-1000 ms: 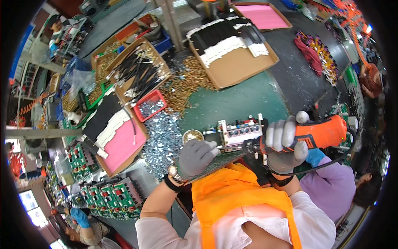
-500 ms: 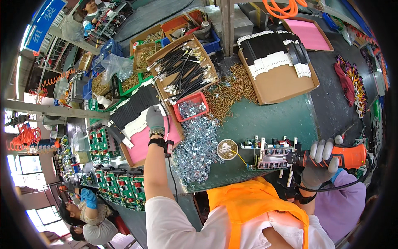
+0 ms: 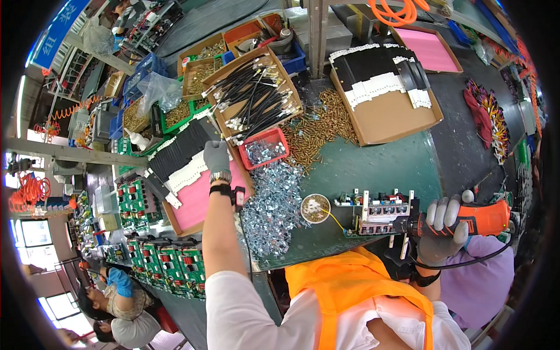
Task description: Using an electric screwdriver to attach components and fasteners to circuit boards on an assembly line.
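My left hand point(image 3: 217, 157), in a grey glove, is over a cardboard tray of black strips with white ends point(image 3: 185, 179) on pink lining. Its fingers are curled together, and what they hold, if anything, is hidden. At the right, my gloved right hand point(image 3: 438, 244) is wrapped round an orange and black power screwdriver point(image 3: 489, 217). The tool lies level, its bit pointing left against a circuit board assembly point(image 3: 382, 209) with white posts, near the table's front edge. A yellow wire runs from this board to a small round white bowl point(image 3: 315, 208).
Heaps of silvery clips point(image 3: 271, 210) and brass screws point(image 3: 335, 125) cover mid-table, with a red bin point(image 3: 263, 149) between cable and strip trays. A black cable box point(image 3: 256, 93) and another strip tray point(image 3: 373, 131) stand behind. Finished-looking green boards point(image 3: 166, 259) sit left. A metal post point(image 3: 318, 41) rises behind.
My left hand has shifted slightly up toward the strips' white ends, its fingers still curled. The right hand keeps the screwdriver at the board. The whole view has moved slightly.
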Available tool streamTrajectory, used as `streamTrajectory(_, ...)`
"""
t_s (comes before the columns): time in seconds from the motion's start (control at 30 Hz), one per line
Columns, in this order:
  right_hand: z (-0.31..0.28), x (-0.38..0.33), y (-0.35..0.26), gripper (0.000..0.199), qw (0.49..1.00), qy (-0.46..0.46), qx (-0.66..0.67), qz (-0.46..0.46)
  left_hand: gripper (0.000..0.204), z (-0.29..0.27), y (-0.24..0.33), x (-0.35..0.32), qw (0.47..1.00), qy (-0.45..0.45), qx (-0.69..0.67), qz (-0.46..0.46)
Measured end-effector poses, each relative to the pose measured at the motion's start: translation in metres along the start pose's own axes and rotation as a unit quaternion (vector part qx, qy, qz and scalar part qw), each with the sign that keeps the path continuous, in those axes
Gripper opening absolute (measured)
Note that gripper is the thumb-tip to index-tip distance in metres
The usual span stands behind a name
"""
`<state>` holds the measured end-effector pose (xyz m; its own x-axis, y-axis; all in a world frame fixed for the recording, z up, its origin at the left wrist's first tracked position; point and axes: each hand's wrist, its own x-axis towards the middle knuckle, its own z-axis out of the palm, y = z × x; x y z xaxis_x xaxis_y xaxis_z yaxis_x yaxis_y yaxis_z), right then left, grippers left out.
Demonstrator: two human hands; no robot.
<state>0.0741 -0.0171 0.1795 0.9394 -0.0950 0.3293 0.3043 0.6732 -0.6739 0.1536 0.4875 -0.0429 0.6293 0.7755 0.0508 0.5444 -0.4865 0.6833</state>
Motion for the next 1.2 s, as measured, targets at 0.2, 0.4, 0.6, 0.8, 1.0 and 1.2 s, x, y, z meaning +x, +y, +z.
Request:
streamTrajectory(0.2, -0.017, -0.018, -0.014, 0.057, 1.0, 0.016, -0.009, -0.006, 0.007, -0.049, 0.05, -0.103, 0.941, -0.169, -0.29, 0.043)
streamTrajectory(0.4, -0.041, -0.045, -0.016, 0.052, 0.998, -0.021, -0.061, -0.002, 0.014, -0.051, 0.098, -0.243, 0.899, -0.408, -0.117, 0.106)
streamTrajectory(0.6, -0.061, -0.059, -0.008, 0.048, 0.99, -0.112, -0.081, 0.027, 0.015, -0.011, 0.129, -0.337, 0.829, -0.489, -0.039, 0.267)
streamTrajectory(0.8, -0.066, -0.056, 0.0, 0.045, 0.979, -0.163, -0.115, 0.051, 0.015, 0.011, 0.151, -0.352, 0.85, -0.448, 0.048, 0.273)
streamTrajectory(1.0, -0.068, -0.05, -0.001, 0.04, 0.967, -0.204, -0.101, 0.114, 0.013, 0.01, 0.154, -0.355, 0.849, -0.429, 0.077, 0.298)
streamTrajectory(1.2, -0.064, -0.046, 0.001, 0.039, 0.962, -0.227, -0.097, 0.113, 0.011, 0.013, 0.149, -0.36, 0.858, -0.368, 0.093, 0.345)
